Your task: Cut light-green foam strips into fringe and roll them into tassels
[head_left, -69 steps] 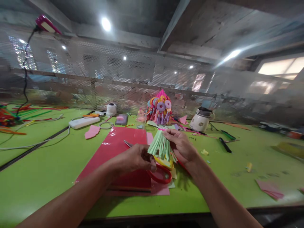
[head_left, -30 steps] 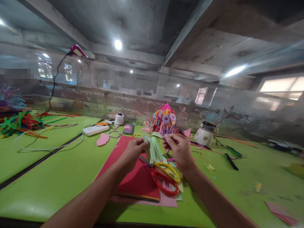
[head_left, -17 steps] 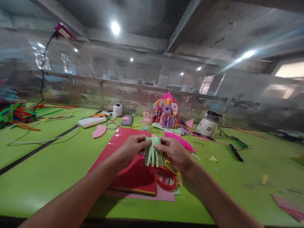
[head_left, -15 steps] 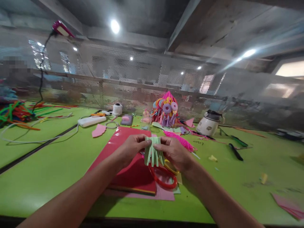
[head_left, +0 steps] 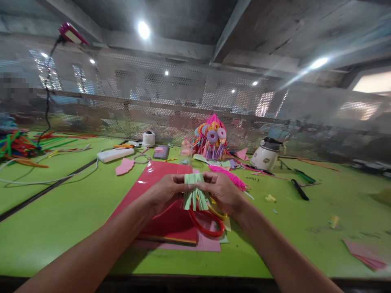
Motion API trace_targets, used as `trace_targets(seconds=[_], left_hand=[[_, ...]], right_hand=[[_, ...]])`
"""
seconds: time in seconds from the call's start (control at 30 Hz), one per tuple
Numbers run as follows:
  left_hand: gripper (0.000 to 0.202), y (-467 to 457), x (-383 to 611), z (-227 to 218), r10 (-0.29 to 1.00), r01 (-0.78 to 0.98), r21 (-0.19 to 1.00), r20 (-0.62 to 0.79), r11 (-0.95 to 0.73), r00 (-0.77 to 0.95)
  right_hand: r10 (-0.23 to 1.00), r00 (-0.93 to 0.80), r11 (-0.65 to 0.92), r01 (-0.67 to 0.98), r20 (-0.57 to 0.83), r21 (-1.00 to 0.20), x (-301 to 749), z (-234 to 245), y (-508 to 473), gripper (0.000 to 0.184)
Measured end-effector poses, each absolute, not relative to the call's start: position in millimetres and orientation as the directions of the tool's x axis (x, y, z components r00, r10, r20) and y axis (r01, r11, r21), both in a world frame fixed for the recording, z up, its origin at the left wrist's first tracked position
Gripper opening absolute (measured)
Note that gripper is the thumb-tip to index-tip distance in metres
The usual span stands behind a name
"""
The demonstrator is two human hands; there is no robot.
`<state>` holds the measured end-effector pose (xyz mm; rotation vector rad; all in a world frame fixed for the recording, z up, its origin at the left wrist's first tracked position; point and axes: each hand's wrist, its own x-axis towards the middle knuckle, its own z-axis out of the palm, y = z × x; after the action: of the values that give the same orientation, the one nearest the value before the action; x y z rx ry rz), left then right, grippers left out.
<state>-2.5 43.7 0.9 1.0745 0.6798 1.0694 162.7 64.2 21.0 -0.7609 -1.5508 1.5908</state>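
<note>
A piece of pale green fringed paper (head_left: 195,197) is pinched between my two hands, its cut strips hanging downward. My left hand (head_left: 169,188) grips its left side, thumb in front. My right hand (head_left: 221,191) grips the right side, and the two thumbs nearly meet across it. Below the fringe lie the red handle loop (head_left: 210,233) and yellow handle loop (head_left: 218,211) of what look like scissors; their blades are hidden. Under my left hand rests a stack of red sheets (head_left: 165,230), with pink paper (head_left: 210,244) showing beneath it.
Behind my hands are a bundle of bright pink yarn (head_left: 229,178) and a colourful tasselled paper decoration (head_left: 212,138). A white kettle-like pot (head_left: 265,154) stands at the back right, near a black-handled tool (head_left: 299,190). A white power strip (head_left: 115,154) with a cable lies left.
My thumbs have drawn closer together on the fringed paper, and its strips are spread differently. The whole view has shifted slightly.
</note>
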Motion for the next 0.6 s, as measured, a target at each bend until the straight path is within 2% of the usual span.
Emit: trace_targets(seconds=[0.17, 0.3, 0.43, 0.5, 0.6], left_hand=[[0.026, 43, -2, 4, 0.941, -0.324, 0.942, 0.024, 0.093, 0.339], [0.021, 41, 0, 9, 0.957, -0.349, 0.927, -0.029, 0.134, 0.29], [0.022, 43, -2, 8, 0.966, -0.37, 0.922, -0.012, 0.111, 0.259], [0.022, 46, -4, 6, 0.971, -0.373, 0.922, -0.007, 0.099, 0.24], [0.017, 51, -10, 4, 0.983, -0.37, 0.925, -0.026, 0.092, 0.181]], right_hand=[[0.85, -0.512, 0.074, -0.11, 0.121, -0.991, 163, 23, 64, 0.022], [0.833, -0.544, 0.043, -0.123, 0.104, -0.991, 163, 19, 65, 0.026], [0.798, -0.598, 0.022, -0.101, 0.078, -0.995, 164, 15, 68, 0.025], [0.808, -0.582, 0.062, -0.074, 0.094, -0.995, 165, 16, 72, 0.022], [0.871, -0.458, 0.227, 0.051, 0.179, -0.973, 169, 19, 76, 0.018]])
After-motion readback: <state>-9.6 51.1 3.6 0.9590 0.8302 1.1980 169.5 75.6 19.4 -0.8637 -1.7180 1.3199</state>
